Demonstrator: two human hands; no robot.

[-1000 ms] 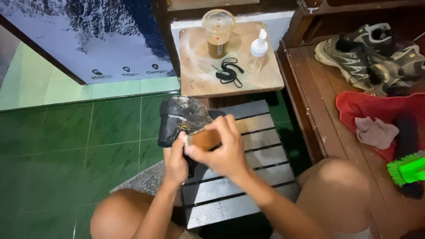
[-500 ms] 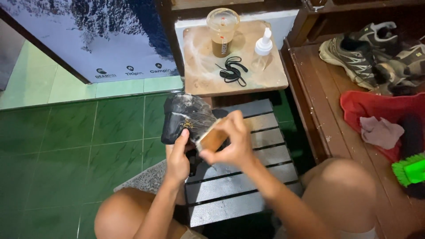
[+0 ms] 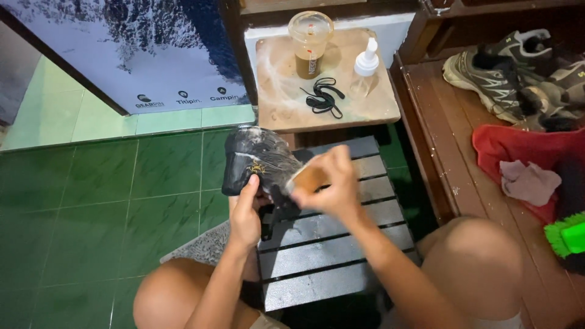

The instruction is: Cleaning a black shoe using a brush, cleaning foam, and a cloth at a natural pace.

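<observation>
Your left hand (image 3: pixel 245 214) grips the black shoe (image 3: pixel 256 161) from below while your right hand (image 3: pixel 329 186) pinches the wooden brush (image 3: pixel 308 178) against its side.

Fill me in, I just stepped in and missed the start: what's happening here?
A seated person holds a black cap, filmed with suds, in the left hand and presses a wooden-backed brush against it with the right hand, over a dark slatted stool. On the small table beyond stand a lidded drink cup and a spray bottle, beside a black cord.
</observation>
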